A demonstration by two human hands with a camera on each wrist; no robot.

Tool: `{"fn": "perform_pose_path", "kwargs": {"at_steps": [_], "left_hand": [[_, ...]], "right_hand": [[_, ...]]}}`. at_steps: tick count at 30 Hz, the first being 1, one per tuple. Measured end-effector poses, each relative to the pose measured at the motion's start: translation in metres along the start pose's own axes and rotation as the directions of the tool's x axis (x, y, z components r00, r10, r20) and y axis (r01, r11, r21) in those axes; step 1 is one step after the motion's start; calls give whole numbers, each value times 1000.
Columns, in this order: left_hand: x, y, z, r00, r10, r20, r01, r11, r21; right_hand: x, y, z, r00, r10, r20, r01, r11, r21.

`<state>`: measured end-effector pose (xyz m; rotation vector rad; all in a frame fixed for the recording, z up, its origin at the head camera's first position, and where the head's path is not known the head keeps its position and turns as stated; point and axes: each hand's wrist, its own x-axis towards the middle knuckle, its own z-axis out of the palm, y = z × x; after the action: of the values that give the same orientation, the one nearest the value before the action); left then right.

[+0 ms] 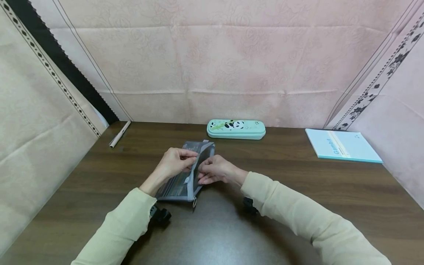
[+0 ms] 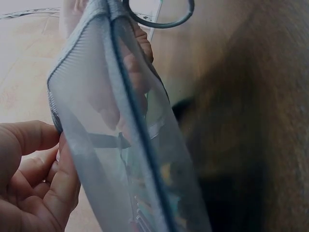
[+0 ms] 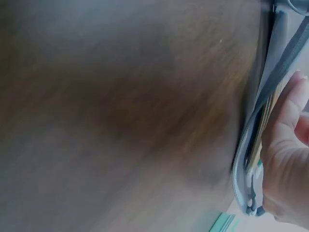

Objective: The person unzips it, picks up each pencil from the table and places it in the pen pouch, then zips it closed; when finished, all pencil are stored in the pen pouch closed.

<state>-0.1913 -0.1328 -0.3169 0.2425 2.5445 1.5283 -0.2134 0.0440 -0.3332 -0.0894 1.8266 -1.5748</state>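
A grey mesh zip pouch (image 1: 177,189) lies on the table with its zipped side spread apart. My left hand (image 1: 174,162) pinches one edge of the opening between thumb and fingers, as the left wrist view also shows. My right hand (image 1: 216,170) has its fingers inside the opening; they show dimly through the mesh (image 2: 91,169). Whether they hold anything is hidden. Several long, thin things lie inside the pouch, blurred by the mesh. A ring zip pull (image 1: 194,202) hangs at the near corner.
A mint pencil case (image 1: 236,133) with a panda print stands at the back, behind the pouch. To the right lies a light blue notebook (image 1: 342,147). A white pen-like stick (image 1: 120,134) rests at the far left. Cloth (image 1: 198,62) walls the table's back and sides.
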Motion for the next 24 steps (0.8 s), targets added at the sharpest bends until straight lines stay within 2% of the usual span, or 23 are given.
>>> {"fn": "perform_pose_path", "kwargs": {"at_steps": [5, 9, 13, 16, 20, 22, 24], "left_hand": [[1, -1, -1, 1000, 8, 2, -8, 1000, -8], [1, -2, -2, 1000, 12, 22, -11, 999, -40], [0, -2, -2, 998, 24, 55, -20, 998, -67], [0, 0, -1, 995, 44, 84, -38, 997, -74], [-1, 5, 0, 985, 99, 139, -91, 994, -66], [0, 6, 2, 971, 146, 189, -142, 989, -35], [0, 8, 4, 951, 183, 250, -188, 982, -1]], "right_hand": [[-5, -1, -16, 989, -54, -140, 53, 999, -12], [-8, 0, -35, 957, -110, -270, 111, 994, -14], [-10, 3, -50, 929, -144, -341, 136, 990, -46], [-14, 7, -59, 932, -153, -329, 144, 988, -53], [-22, 9, -67, 969, -89, -231, 86, 996, -23], [-26, 10, -71, 980, -50, -191, 52, 999, 5], [-31, 10, -74, 982, -27, -184, 37, 998, 50]]}}
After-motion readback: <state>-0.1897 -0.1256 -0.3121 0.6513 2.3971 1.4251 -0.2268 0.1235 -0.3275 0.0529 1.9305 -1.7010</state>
